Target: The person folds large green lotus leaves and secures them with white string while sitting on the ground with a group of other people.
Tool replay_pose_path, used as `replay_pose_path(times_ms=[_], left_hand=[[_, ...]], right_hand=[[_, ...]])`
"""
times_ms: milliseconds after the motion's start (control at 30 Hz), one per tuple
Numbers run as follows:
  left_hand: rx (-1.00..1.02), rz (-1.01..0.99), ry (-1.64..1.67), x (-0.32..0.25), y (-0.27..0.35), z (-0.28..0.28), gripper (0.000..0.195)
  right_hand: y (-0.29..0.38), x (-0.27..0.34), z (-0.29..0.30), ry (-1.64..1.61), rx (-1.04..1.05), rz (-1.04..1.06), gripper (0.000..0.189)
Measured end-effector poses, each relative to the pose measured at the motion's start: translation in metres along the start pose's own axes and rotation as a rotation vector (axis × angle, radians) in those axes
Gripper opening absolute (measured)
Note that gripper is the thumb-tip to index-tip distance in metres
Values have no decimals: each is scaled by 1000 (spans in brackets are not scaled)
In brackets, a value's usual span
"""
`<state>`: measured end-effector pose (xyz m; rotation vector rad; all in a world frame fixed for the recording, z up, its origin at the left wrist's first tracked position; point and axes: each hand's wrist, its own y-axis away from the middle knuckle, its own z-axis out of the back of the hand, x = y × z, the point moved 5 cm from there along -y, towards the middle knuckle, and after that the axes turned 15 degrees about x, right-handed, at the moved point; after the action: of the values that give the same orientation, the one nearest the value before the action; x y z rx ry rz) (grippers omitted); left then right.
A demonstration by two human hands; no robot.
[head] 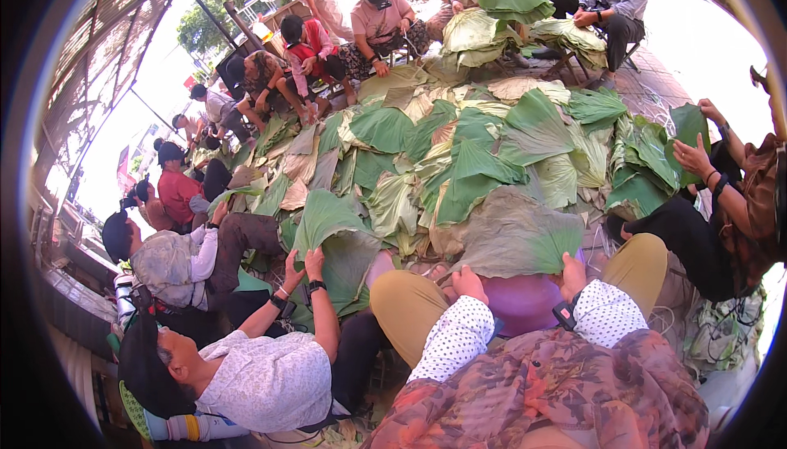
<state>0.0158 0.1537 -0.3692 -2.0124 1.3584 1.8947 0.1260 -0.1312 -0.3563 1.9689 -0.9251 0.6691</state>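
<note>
Between my hands a large lotus leaf [522,234] is spread out, grey-brown over most of its surface and green at the right corner. My left hand [469,284] grips its near left edge. At the green corner, my right hand [573,274] pinches the near right edge. A purple plastic surface [522,304], perhaps a basin or stool, shows below the leaf between my knees. Just beyond lies a broad heap of lotus leaves [393,197], some green, others yellowed or brown. The held leaf hides part of the heap.
Close on my left, a person [264,375] holds up a green leaf [329,218]. Another person [747,185] on my right handles a leaf [687,135]. Several people sit around the heap. Stacked leaves [476,37] rest on a support at the far side.
</note>
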Motion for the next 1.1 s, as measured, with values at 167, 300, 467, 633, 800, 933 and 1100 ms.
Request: replay_pose_path(times_ms=[167, 300, 467, 633, 800, 933, 1100], left_hand=[[-25, 30, 5, -3, -2, 25, 24], [52, 116, 101, 1, 8, -9, 21], [38, 98, 80, -1, 7, 8, 18], [92, 147, 118, -8, 25, -14, 17], [82, 143, 146, -13, 27, -8, 19], [120, 144, 162, -10, 26, -17, 17], [82, 156, 84, -17, 22, -2, 17]], right_hand=[[9, -12, -25, 81, 17, -120, 26], [8, -6, -4, 147, -5, -133, 29], [18, -10, -19, 163, -14, -159, 28], [18, -5, -7, 157, -53, -158, 29], [15, -11, -13, 162, -35, -172, 29], [11, -10, -3, 169, -60, -170, 28], [10, -15, -14, 220, 29, -190, 27]])
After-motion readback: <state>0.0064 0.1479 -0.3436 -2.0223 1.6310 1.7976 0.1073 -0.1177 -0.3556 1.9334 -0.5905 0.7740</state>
